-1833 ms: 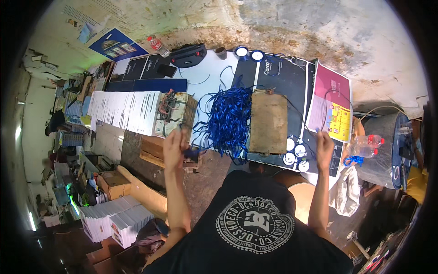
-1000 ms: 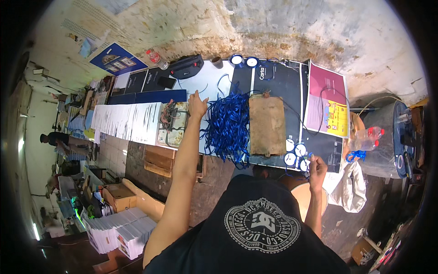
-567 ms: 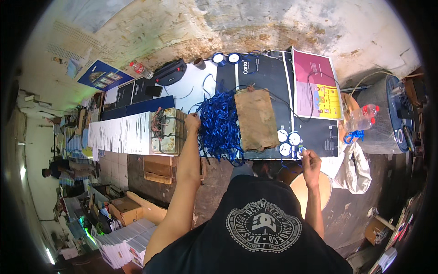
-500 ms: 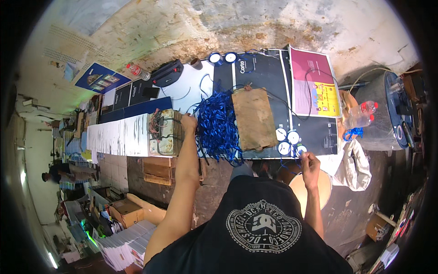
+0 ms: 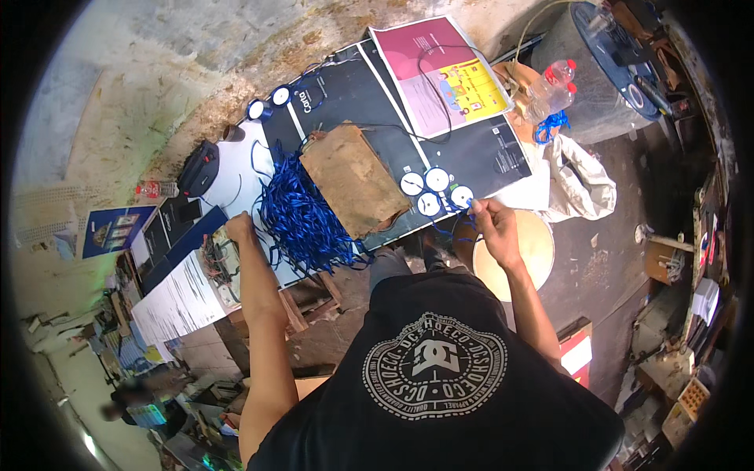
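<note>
My left hand [image 5: 240, 227] is closed at the near left of the table, beside a cord-tied bundle [image 5: 222, 263]. What its fingers hold is too small to make out. A heap of shiny blue ribbon [image 5: 302, 216] spreads just right of it. Partly on the heap lies a worn brown board [image 5: 353, 180]. At the table's near edge my right hand [image 5: 496, 229] pinches a blue ribbon [image 5: 471, 207] beside a white-faced spool [image 5: 462, 196]. Several similar spools [image 5: 429, 204] sit close by, with loose ribbon hanging over the edge.
Two more ribbon spools [image 5: 280, 96] stand at the far edge, near a black pouch [image 5: 199, 169]. A pink and yellow printed sheet [image 5: 428, 71] covers the back right. Plastic bottles [image 5: 550, 90] and a grey drum [image 5: 589, 78] are beyond. A round stool [image 5: 514, 263] stands below my right hand.
My view has turned, so the table now slants up to the right. Both hands keep their places, the left by the bundle and the right by the spool.
</note>
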A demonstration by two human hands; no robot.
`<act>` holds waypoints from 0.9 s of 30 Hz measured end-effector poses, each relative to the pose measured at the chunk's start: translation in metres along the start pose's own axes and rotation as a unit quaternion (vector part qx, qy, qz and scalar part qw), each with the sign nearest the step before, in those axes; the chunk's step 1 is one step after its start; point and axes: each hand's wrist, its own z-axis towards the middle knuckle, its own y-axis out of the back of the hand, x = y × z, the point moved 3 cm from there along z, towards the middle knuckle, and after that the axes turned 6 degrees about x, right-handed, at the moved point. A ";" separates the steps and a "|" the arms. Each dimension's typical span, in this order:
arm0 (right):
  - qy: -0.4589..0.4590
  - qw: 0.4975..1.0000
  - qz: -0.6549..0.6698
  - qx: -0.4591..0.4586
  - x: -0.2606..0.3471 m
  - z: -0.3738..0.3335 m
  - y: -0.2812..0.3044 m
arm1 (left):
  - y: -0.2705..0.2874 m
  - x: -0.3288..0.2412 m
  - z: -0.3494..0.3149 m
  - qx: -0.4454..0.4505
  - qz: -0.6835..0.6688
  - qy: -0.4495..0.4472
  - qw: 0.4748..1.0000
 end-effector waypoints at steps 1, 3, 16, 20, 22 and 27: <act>0.020 1.000 0.007 -0.015 -0.001 0.002 0.005 | 0.006 -0.010 0.003 -0.022 0.039 -0.024 0.999; 0.030 0.999 0.018 -0.023 -0.004 0.001 0.011 | 0.012 -0.002 0.010 0.026 -0.115 0.010 0.993; 0.001 0.951 0.301 -0.064 -0.007 -0.027 0.009 | -0.007 -0.019 -0.024 0.267 -0.230 -0.037 0.935; 0.027 0.885 0.458 -0.082 -0.009 -0.040 0.001 | 0.008 -0.048 -0.027 0.236 -0.315 -0.065 0.917; 0.039 0.870 0.488 -0.062 -0.003 -0.038 -0.018 | 0.019 -0.009 0.004 0.128 -0.295 -0.075 0.944; 0.024 0.876 0.458 -0.149 0.011 -0.067 -0.051 | -0.001 -0.038 0.021 0.186 -0.122 -0.133 0.966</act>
